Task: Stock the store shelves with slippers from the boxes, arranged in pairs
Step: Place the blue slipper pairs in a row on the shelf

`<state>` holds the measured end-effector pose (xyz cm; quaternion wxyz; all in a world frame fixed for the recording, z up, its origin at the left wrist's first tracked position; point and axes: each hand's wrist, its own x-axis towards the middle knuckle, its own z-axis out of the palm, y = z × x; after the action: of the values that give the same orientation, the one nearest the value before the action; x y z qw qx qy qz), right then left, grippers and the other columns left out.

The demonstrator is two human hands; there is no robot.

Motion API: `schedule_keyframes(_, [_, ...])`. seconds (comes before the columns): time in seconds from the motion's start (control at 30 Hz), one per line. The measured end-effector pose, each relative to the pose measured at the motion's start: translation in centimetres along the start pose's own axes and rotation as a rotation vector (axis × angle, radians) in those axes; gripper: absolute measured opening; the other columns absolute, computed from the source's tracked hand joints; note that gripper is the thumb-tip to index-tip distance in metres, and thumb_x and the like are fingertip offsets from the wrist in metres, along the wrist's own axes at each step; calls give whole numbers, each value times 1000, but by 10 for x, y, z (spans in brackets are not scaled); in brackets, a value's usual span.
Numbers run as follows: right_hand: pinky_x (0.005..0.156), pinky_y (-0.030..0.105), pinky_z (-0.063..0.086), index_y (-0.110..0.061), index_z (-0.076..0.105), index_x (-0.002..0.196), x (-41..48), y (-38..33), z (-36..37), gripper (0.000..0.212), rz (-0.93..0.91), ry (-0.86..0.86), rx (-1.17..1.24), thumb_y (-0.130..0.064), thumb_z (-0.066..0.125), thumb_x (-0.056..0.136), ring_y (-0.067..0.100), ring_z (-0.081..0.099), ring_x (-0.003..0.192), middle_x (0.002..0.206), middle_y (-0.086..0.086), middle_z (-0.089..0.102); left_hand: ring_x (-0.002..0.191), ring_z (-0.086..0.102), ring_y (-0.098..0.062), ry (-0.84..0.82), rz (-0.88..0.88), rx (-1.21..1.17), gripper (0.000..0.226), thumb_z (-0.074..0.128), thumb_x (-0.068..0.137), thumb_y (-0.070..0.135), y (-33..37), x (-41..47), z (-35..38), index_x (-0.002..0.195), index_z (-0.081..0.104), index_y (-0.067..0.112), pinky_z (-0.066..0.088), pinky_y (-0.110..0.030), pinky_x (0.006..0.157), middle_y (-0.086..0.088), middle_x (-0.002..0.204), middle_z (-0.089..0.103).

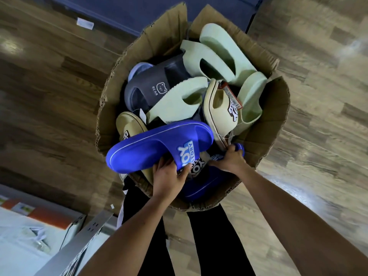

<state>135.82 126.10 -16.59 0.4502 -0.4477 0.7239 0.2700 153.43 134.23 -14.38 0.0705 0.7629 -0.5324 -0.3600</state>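
Observation:
An open cardboard box (pixel 264 128) on the floor holds several slippers. My left hand (pixel 169 176) grips a bright blue slipper (pixel 155 146) by its strap, lifted over the box's near left side. My right hand (pixel 231 158) curls around the end of a second blue slipper (pixel 205 186) that lies low at the near edge, mostly hidden. Deeper in the box lie pale green slippers (pixel 221 52), a dark grey slipper marked BEAR (pixel 151 86) and beige slippers (pixel 221 108), one with a red tag.
Wood-pattern floor (pixel 318 96) surrounds the box. A metal shelf edge (pixel 79 242) and packaged goods sit at lower left. A dark blue base (pixel 119 12) runs along the top. My legs in dark trousers (pixel 209 236) stand right behind the box.

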Motion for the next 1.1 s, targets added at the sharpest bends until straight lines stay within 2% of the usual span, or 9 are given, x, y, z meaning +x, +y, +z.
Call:
schedule_keyframes(0.07, [104,39,37,-5,21,141,-7,-2,-4,104,30,16,-44,-62,69,68,38,40,129,145,20,21,125,44,-25,-24,-7,-2,40,57,88,40,0,1,-3,112,60,7,29,-36,100,-5,126,59])
schedule_keyframes(0.2, [101,35,35,-4,28,137,-32,-4,1,109,72,153,-302,-70,69,60,28,45,125,136,14,37,122,46,-19,-98,62,-44,43,54,89,43,2,7,-17,119,55,12,33,-35,99,1,128,56])
schedule_keyframes(0.33, [100,34,36,-3,31,132,-48,-18,-2,102,114,216,-271,-64,72,61,26,47,124,133,13,45,110,52,-22,-129,127,-43,45,56,87,46,-2,14,-42,114,57,10,40,-33,90,-2,119,59])
schedule_keyframes(0.5, [95,31,41,-4,42,127,-92,-36,-15,78,148,240,-208,-49,74,71,25,52,121,128,10,53,103,58,-26,-81,121,-91,39,60,86,43,8,16,-89,102,62,7,41,-31,82,-9,105,67])
schedule_keyframes(0.6, [94,32,42,-7,46,126,-127,-56,-30,69,92,282,-201,-45,72,74,24,52,120,128,8,54,100,59,-27,-101,147,-99,40,62,84,43,18,17,-127,101,61,7,43,-32,78,-10,103,67])
schedule_keyframes(0.73, [102,38,37,-5,32,134,-170,-92,-64,95,13,371,-27,-56,73,66,28,42,130,139,12,42,96,61,-25,-104,196,-124,38,63,82,42,43,21,-184,101,59,9,43,-30,73,-7,101,67])
schedule_keyframes(0.87, [104,38,35,-6,20,140,-208,-121,-101,106,-115,386,-64,-58,74,64,30,33,135,144,12,35,104,59,-30,-11,181,-157,42,60,86,41,66,27,-244,103,57,4,42,-32,77,-13,108,65])
schedule_keyframes(1.0, [102,37,36,-4,24,134,-242,-134,-139,96,-214,520,-66,-51,75,67,33,37,131,139,13,39,102,61,-34,108,156,-216,50,61,85,44,85,32,-295,106,57,-1,45,-36,84,-19,108,65])
schedule_keyframes(1.1, [96,38,41,-2,33,126,-271,-145,-168,80,-300,615,-58,-44,74,72,34,44,124,132,17,47,111,57,-31,223,161,-342,49,69,81,32,111,20,-329,115,55,-2,41,-31,90,-17,117,62])
